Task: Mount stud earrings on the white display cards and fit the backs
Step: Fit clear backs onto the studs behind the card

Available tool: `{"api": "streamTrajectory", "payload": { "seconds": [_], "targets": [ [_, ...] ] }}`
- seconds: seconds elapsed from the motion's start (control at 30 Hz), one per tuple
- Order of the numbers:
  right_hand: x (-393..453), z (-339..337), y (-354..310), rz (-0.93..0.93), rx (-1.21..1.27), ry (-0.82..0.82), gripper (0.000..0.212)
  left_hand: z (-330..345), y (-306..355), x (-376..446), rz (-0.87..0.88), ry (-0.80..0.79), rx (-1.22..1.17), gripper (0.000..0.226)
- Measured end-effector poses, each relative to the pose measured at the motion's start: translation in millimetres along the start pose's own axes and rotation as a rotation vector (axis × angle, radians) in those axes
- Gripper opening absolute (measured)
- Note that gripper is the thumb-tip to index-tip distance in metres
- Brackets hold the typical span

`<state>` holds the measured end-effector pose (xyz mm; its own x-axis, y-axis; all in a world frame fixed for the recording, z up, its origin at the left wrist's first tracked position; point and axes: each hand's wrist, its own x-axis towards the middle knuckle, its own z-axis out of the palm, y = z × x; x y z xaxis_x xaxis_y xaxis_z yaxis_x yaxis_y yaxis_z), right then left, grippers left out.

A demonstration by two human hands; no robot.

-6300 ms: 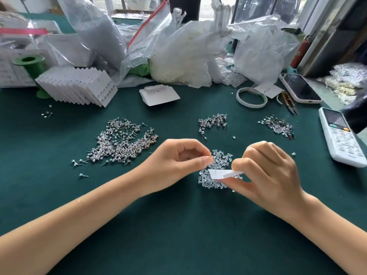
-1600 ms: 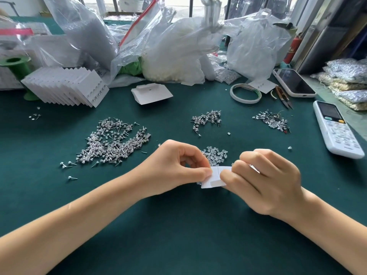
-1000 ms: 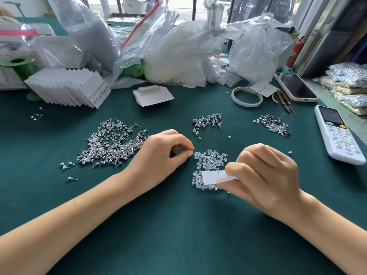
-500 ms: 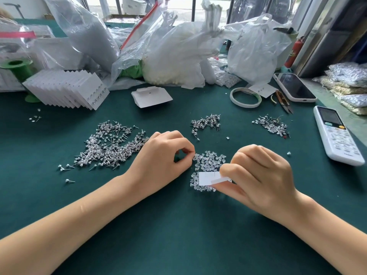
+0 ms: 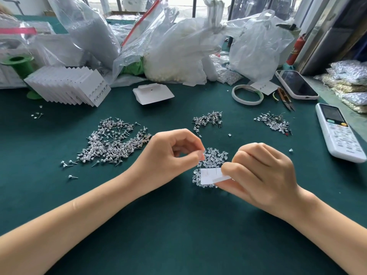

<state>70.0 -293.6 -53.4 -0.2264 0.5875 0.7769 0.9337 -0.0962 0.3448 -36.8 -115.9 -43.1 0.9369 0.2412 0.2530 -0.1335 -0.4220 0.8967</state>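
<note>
The card (image 5: 209,176) is being held just above the pile of clear backs (image 5: 215,157) on the green table (image 5: 178,235), near its middle. It is thin white card, likely light and easily creased, so it is best taken by one edge, leaving the pierced end free. The right hand (image 5: 262,175) is doing just that: its fingers are curled, thumb below and forefinger on top, pinching the card's right end so that the back face is turned upward. Two fine posts are standing up from that face, showing that studs are already pushed through. The left hand (image 5: 168,155) is hovering just beside the card's upper left corner, its thumb and forefinger closed tip to tip and the other fingers loosely curled; it appears to be pinching a single back, though the piece is too small to make out. Such backs are probably soft, slippery and easy to drop, so a fingertip pinch suits them. The loose studs (image 5: 113,143) are lying in a heap well to the left, with two smaller heaps farther back. Finished cards (image 5: 67,86) are leaning in a fanned row at the far left.
</note>
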Motion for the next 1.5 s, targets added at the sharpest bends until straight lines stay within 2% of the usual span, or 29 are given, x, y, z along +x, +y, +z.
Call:
{"api": "streamTrajectory", "payload": {
  "seconds": [0.1,0.17,0.23,0.33,0.4,0.6,0.73,1.23,1.33,1.4,1.5],
  "targets": [
    [1.0,-0.3,0.0,-0.001,0.004,-0.007,0.023,2.3,1.7,-2.4,0.01,-0.057,0.08,0.007],
    [1.2,-0.9,1.3,-0.003,0.008,-0.01,0.033,3.2,3.7,-3.7,0.013,-0.084,0.13,0.007],
    [1.5,-1.1,1.6,-0.011,-0.002,-0.01,0.035,3.5,8.5,-4.7,-0.025,-0.135,0.056,0.006],
    [1.8,-1.4,0.8,-0.051,-0.02,-0.016,0.022,3.8,15.1,-5.8,-0.126,-0.206,-0.105,0.005],
    [2.7,-2.4,1.6,-0.073,-0.02,-0.027,0.026,5.0,17.3,-7.3,-0.18,-0.228,-0.155,0.007],
    [4.9,-4.6,-0.3,-0.099,-0.042,-0.049,0.023,10.3,19.7,-9.3,-0.246,-0.139,-0.199,0.006],
    [5.5,-5.3,-0.5,-0.105,-0.03,-0.057,0.02,12.1,21.0,-11.3,-0.244,-0.174,-0.19,0.008],
    [3.4,-6.1,-0.1,-0.063,-0.053,-0.047,0.025,16.8,16.2,-15.5,-0.213,-0.121,-0.213,0.012],
    [1.7,-4.8,-0.9,-0.06,-0.068,-0.032,0.018,17.3,16.3,-16.4,-0.203,-0.111,-0.234,0.012],
    [2.0,-4.7,-1.1,-0.056,-0.079,-0.031,0.026,17.6,16.1,-16.6,-0.201,-0.106,-0.238,0.012],
    [3.5,-6.1,-1.5,-0.047,-0.074,-0.045,0.02,17.6,15.8,-17.2,-0.2,-0.099,-0.244,0.011]
  ]
}}
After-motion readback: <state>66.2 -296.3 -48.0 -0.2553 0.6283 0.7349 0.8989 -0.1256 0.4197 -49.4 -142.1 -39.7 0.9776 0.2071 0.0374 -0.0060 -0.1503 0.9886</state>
